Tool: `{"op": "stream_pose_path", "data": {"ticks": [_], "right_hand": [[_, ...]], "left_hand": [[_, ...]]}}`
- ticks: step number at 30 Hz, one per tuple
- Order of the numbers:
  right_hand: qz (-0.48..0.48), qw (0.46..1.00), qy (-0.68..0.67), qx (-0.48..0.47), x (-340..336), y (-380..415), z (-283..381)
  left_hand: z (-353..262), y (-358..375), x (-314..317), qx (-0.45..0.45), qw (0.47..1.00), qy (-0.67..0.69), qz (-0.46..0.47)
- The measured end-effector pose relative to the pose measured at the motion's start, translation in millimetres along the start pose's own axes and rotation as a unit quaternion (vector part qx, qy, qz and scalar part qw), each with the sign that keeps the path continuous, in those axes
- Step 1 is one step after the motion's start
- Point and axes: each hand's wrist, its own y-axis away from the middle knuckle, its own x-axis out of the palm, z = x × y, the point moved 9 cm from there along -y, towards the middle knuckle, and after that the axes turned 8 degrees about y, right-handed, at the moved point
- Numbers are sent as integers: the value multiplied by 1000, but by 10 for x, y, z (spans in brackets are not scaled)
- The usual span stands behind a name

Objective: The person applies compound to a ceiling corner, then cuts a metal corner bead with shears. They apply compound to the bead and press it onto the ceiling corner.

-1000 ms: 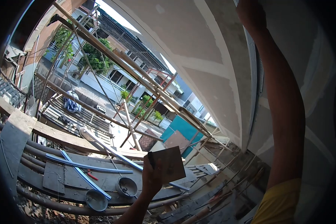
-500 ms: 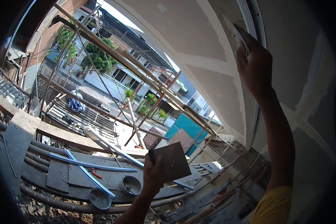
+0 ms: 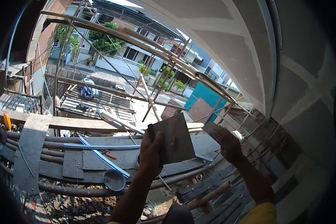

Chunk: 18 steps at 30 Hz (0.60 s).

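Observation:
A flat square board (image 3: 177, 143) is gripped by my left hand (image 3: 151, 153), its thumb on the face and a dark edge strip beside the fingers. A small lump shows on the board. To the right of the board, my right hand (image 3: 227, 143) has its fingers closed on a thin flat blade (image 3: 210, 128), whose far edge points toward the board without touching it. Overhead at the right runs a perforated metal strip (image 3: 275, 28) along the ceiling panel (image 3: 227, 44), which has pale joint bands.
Below are scaffold planks (image 3: 115, 158) on pipes. A round bowl (image 3: 114, 180), crossed blue-white strips (image 3: 104, 158) and red pliers (image 3: 110, 155) lie there. Bamboo poles (image 3: 119, 33) cross ahead. Part of another person (image 3: 0, 123) shows at the far left edge.
My right hand has come down from the ceiling strip to beside the board, still with the blade. The board is slightly higher in view, and the view has turned.

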Motion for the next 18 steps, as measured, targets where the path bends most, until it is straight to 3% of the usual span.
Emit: {"op": "stream_pose_path", "data": {"ticks": [2, 3, 4, 5, 6, 7, 8, 9, 10, 11, 14, 16, 18], "right_hand": [[-58, 948, -203, 238, 44, 306, -257], [-45, 944, -219, 244, 108, 415, -168], [-69, 825, -409, 384, 294, 681, -244], [-94, 648, -566, 501, 518, 931, -188], [-120, 492, -655, 560, 576, 983, 26], [-120, 435, -693, 562, 652, 1038, 185], [-122, 377, -727, 561, 729, 1096, 324], [-125, 367, -729, 564, 801, 1134, 399], [-111, 315, -753, 568, 926, 1163, 531], [-98, 262, -774, 567, 1026, 1186, 644], [-82, 228, -764, 598, 1211, 1288, 730], [-73, 189, -774, 599, 1290, 1330, 744], [-69, 160, -798, 577, 1431, 1415, 726]], "left_hand": [[-133, -25, -142, 158, 965, -208, -31], [-141, -39, -222, 242, 903, -353, -27], [-80, -6, -239, 228, 902, -366, -37], [-16, 15, -212, 213, 886, -407, -60], [61, 31, -196, 201, 868, -448, -78], [136, 69, -170, 247, 831, -495, -64], [246, 82, -195, 240, 827, -504, -62], [368, 98, -153, 243, 843, -480, -18], [478, 127, -123, 245, 857, -454, 26], [565, 201, -95, 267, 837, -474, 65], [957, 309, -306, 254, 813, -507, 131], [1110, 381, 7, 240, 761, -535, 277], [1216, 412, -5, 272, 673, -609, 320]]}}
